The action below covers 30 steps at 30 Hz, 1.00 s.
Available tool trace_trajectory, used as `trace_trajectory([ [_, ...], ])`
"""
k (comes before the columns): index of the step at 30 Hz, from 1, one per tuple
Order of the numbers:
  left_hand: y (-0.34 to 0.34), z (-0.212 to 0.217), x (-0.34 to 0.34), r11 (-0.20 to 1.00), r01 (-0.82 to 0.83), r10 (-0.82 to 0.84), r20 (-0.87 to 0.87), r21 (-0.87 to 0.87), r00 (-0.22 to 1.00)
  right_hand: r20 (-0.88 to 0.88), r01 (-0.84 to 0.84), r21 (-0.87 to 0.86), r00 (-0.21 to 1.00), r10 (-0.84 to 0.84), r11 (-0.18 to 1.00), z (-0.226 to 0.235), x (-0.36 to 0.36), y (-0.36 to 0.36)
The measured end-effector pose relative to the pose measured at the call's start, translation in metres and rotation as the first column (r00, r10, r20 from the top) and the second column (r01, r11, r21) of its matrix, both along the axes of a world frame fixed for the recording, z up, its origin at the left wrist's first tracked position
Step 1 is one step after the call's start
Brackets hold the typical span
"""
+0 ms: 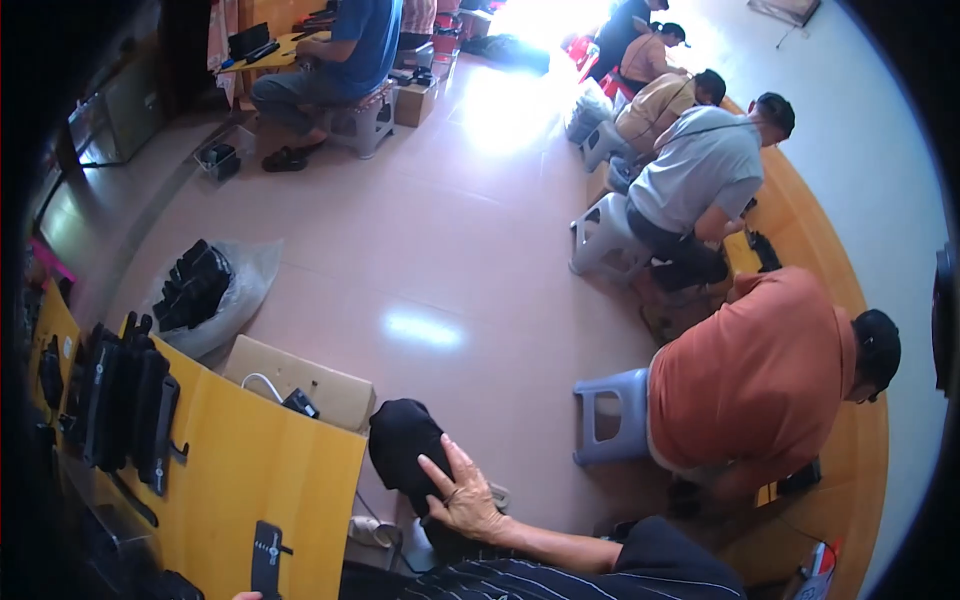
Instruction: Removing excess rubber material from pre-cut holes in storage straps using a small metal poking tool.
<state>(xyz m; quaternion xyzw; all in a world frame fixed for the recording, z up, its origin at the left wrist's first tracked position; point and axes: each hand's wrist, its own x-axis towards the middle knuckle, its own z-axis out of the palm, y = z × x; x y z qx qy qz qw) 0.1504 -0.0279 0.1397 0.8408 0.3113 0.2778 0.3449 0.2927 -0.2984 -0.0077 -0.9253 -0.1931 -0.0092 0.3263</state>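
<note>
My right hand (pixel 462 492) lies flat with its fingers spread on a rounded black cloth-covered shape (pixel 402 440) beside the yellow worktable (pixel 250 465). It grips nothing. Its forearm comes in from the lower right, out of a dark sleeve above striped fabric. Only a sliver of my left hand (pixel 246 596) shows at the bottom edge, just below a flat black part (pixel 268 552) lying on the table.
A row of upright black parts (pixel 125 400) stands at the table's left end. An open cardboard box (pixel 330 385) and a plastic bag of black parts (pixel 205 285) sit on the tiled floor. People sit on grey stools (pixel 605 415) along a curved yellow bench (pixel 850 300) on the right.
</note>
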Motion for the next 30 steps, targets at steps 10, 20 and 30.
trace_trajectory([
  [10,-0.082,-0.027,0.027,0.585,0.394,-0.207,0.34,-0.708,0.918,0.077,0.08,0.085,0.993,-0.086,0.993,0.002,0.063,0.028],
  [20,-0.047,-0.027,-0.046,0.639,0.288,-0.091,0.302,-0.713,0.949,-0.26,0.008,0.833,0.888,0.379,0.554,0.131,0.071,0.057],
  [30,-0.027,-0.034,-0.059,0.701,0.277,-0.022,0.369,-0.657,0.929,0.665,-0.67,0.517,-0.079,0.743,-0.533,0.288,-0.006,0.093],
])
